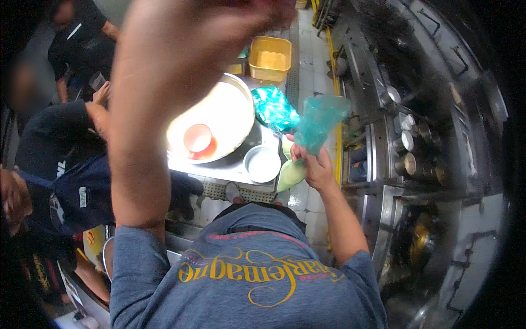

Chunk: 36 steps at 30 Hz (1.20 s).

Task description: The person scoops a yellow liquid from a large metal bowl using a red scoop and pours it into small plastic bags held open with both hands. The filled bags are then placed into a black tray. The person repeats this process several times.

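My right hand [315, 166] grips a translucent green plastic bag [322, 117] above the table's right edge. My left arm is raised close to the camera. The left hand [250, 16] is blurred and cut off by the top border, so its fingers are hidden. Under that arm sits a large round pale basin [236, 98], brightly lit, with a reddish-orange cup or scoop [198, 138] inside. Nearer to me is a small round white container [263, 164]. More crumpled green plastic [275, 109] lies between the basin and the held bag.
A yellow rectangular tub [270, 55] stands at the table's far end. Pale green plastic [291, 174] hangs by the metal table's [230, 169] corner. People in dark clothes [61, 135] are close on the left. Steel kitchen equipment [380, 152] with pots lines the right side.
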Tool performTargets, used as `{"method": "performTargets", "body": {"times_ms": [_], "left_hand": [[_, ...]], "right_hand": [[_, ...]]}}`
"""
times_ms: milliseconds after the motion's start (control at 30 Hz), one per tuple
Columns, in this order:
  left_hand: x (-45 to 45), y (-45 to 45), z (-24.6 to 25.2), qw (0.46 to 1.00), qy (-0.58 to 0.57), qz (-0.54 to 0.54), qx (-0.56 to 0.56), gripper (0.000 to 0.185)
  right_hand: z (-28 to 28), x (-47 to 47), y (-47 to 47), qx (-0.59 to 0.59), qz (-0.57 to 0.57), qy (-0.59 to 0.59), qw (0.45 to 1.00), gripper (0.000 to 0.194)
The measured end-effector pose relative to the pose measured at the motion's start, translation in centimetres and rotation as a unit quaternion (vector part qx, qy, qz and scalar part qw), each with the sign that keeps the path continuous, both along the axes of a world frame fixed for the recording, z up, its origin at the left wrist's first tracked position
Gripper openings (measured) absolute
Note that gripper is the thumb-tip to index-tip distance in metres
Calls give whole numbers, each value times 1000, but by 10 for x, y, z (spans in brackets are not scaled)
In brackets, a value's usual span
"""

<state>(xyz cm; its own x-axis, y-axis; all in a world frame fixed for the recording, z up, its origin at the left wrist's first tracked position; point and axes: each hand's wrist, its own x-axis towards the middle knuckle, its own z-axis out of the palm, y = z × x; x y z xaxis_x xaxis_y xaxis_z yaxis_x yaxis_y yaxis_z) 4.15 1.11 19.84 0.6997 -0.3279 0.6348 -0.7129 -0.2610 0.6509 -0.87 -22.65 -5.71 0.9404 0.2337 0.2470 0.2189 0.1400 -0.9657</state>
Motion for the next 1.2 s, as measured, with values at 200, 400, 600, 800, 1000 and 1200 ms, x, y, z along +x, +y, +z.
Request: {"method": "performTargets", "body": {"times_ms": [200,400,600,800,1000,1200], "left_hand": [[-20,-19,-54,986,22,-68,151,99],[2,-67,-80,969,181,-120,119,55],[16,-75,-67,978,150,-93,110,34],[19,-68,-53,989,116,-35,82,38],[18,-57,-44,998,-5,-24,56,26],[1,-53,-31,996,-54,-63,20,23]], "right_hand": [[9,6,-8,-129,-48,-76,988,24],[32,4,8,-124,-60,-16,990,17],[56,5,18,9,-16,-27,999,20],[86,-2,21,27,36,-21,999,22],[95,-5,16,65,78,-36,994,24],[123,-6,7,-172,37,-87,981,21]]}}
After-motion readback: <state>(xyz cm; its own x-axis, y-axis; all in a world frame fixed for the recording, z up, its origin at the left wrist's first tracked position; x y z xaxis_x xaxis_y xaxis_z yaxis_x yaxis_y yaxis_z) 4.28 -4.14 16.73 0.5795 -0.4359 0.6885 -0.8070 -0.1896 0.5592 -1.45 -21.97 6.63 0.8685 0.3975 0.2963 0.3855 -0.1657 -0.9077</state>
